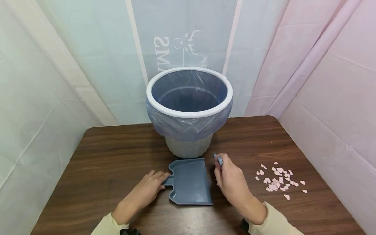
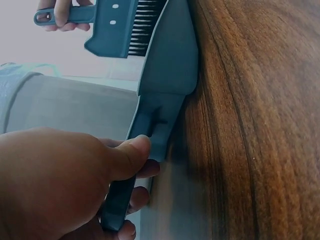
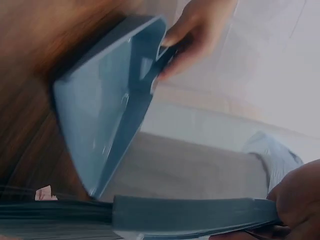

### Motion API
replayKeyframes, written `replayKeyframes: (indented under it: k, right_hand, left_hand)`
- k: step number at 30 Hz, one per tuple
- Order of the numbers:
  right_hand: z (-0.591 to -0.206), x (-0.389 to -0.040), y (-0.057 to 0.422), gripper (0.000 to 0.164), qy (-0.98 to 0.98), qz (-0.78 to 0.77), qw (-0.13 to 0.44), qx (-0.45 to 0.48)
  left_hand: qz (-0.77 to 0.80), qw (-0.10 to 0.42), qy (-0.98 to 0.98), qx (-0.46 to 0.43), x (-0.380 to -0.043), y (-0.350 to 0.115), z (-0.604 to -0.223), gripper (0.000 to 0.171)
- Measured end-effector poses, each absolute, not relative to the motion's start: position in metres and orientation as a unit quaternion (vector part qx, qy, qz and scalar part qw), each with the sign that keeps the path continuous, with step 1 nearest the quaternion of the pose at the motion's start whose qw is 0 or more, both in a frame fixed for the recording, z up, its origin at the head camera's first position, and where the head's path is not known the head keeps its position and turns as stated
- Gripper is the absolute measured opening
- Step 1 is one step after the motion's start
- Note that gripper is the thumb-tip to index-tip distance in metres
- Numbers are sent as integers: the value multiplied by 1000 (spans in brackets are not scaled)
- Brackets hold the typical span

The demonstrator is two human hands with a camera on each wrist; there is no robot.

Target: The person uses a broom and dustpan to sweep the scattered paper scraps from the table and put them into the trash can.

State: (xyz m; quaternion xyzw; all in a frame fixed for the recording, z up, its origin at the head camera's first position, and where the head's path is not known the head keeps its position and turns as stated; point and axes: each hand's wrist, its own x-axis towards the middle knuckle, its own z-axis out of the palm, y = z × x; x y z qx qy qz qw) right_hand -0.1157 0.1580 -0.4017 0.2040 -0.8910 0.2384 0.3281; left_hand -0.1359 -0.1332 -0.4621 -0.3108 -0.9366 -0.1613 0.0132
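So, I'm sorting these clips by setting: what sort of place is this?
Probably a makeshift booth rather than an ordinary room: pale sheeting hangs at the back and along both sides, closely surrounding one wood-grain table, and a lined bin stands right on the tabletop.

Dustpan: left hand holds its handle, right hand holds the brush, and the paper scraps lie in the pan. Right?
One error: the paper scraps are not in the dustpan. The head view shows them on the table, mostly to the right of the right hand. The left hand does hold the handle, and the right hand the brush.
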Motion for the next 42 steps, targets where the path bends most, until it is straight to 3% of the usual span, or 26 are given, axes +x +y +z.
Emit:
replayKeyframes:
  k: [13, 23, 29, 42]
  right_hand:
    - [-394, -114, 129, 11, -890, 327, 251, 193]
    - [-391, -115, 118, 11, -883, 338, 253, 207]
    - [-391, -118, 119, 14, -856, 368, 288, 221]
    - [-389, -124, 155, 18, -840, 389, 326, 190]
  left_hand:
    - [-166, 7, -936, -311, -135, -134, -459, 44]
    - [-159, 4, -940, -302, -136, -132, -457, 42]
    - [-163, 4, -940, -298, -135, -132, -457, 41]
    - [-158, 3, -943, -293, -135, -134, -461, 42]
